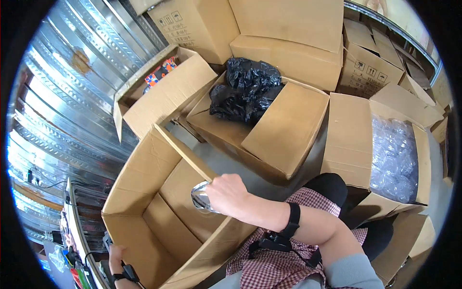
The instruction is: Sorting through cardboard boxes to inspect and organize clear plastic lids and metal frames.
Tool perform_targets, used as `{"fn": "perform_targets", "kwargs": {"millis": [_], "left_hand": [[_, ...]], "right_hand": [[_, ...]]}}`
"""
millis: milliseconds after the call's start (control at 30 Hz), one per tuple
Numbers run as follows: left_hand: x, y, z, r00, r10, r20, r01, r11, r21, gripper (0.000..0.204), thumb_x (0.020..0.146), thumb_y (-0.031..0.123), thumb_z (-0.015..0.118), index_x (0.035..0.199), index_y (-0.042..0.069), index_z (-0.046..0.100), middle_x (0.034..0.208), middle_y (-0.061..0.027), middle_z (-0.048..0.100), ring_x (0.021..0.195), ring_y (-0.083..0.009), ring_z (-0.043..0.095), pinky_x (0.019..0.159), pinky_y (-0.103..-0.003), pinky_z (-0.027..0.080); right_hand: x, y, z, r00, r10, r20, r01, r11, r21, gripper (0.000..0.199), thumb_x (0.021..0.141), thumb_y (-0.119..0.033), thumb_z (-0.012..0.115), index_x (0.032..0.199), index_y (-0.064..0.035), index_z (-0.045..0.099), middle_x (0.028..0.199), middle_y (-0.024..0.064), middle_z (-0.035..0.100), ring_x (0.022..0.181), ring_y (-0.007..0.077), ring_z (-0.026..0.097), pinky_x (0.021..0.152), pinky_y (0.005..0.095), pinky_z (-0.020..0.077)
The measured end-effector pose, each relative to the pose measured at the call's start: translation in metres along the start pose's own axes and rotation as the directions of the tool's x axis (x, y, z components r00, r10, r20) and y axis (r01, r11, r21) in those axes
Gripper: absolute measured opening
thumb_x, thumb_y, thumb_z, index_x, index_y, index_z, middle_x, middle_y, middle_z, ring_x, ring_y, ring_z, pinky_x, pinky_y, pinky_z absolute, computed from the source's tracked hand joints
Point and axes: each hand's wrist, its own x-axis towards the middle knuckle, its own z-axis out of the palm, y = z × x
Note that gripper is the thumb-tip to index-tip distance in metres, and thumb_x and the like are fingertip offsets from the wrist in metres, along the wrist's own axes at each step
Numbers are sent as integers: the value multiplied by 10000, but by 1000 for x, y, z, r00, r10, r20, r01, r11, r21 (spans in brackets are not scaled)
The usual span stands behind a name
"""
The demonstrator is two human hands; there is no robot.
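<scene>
A large open cardboard box (175, 231) stands in front of me, tilted in view, its inside bare. My right hand (228, 192) is closed at its far right corner, by the top of the wall. From under those fingers a shiny, silvery, rounded thing (201, 196) sticks out, looking like a roll of tape; the hand hides part of it. My left hand (116, 254) is closed over the top edge of the box's left wall, thumb on the inner side. Its other fingers are partly hidden.
Beyond stands an open carton (284, 130) with black plastic bags (250, 86). To the right, another carton (349, 139) holds clear plastic pieces (394, 159). A carton (168, 96) with colourful packets is at far left, beside the metal wall (67, 111). A cluttered table (79, 241) borders the left.
</scene>
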Motion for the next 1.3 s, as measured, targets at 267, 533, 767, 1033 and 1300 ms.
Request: {"fn": "perform_targets", "kwargs": {"millis": [267,533,767,1033,1300], "left_hand": [[-46,152,-21,928,359,-101,-353,933,68,260,716,35,636,953,-59,688,820,-98,702,660,-204,668,601,-321,528],[-35,296,50,861,491,132,-490,870,-42,282,738,68,609,972,-71,683,863,-95,696,745,-176,654,688,-318,515],[-12,417,168,769,594,237,-608,794,-15,326,745,92,610,1012,-85,676,901,-98,697,818,-202,652,741,-335,504],[6,454,261,785,540,303,-587,805,85,370,734,197,649,977,-82,674,896,-172,695,825,-258,656,752,-350,503],[9,450,307,712,619,331,-675,733,83,434,790,348,655,1044,-4,679,910,-96,688,768,-207,625,701,-343,499]], "right_hand": [[-51,4,-142,976,14,-216,-45,989,-139,142,709,-164,661,722,-37,720,745,186,694,723,327,711,644,406,571],[-113,57,-238,908,264,-325,-360,888,-287,168,736,-150,630,796,-30,731,848,191,709,843,344,704,744,408,562],[-154,144,-267,788,382,-483,-558,775,-296,207,826,-272,634,848,-90,731,810,191,686,860,370,665,784,462,530],[-177,191,-259,698,569,-434,-698,677,-234,242,812,-295,627,882,-93,742,909,197,702,926,370,670,841,455,527],[-215,228,-251,735,490,-468,-655,692,-305,287,825,-340,642,829,-63,720,797,177,687,806,380,668,775,465,527]]}}
